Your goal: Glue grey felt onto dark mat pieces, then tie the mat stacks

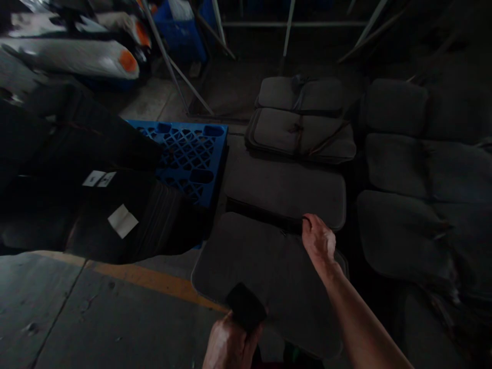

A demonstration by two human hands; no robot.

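Note:
At the bottom centre, my left hand (230, 341) is closed around a dark, blocky object (246, 306) whose kind I cannot make out. It is above the near corner of a stack of grey rounded-corner mats (265, 266). My right hand (320, 241) reaches to that stack's far edge with its fingers curled at the gap; what they pinch there is hidden. Just beyond lies another grey mat stack (288, 187). Farther back, a mat bundle (269, 128) is bound round its middle with a tie.
More tied mat bundles (395, 166) stand in a row to the right. On the left, dark stacks with paper labels (123, 221) partly cover a blue plastic pallet (221, 154). Wrapped rolls (80, 56), a blue crate (184, 38) and metal frame bars (290, 25) are behind.

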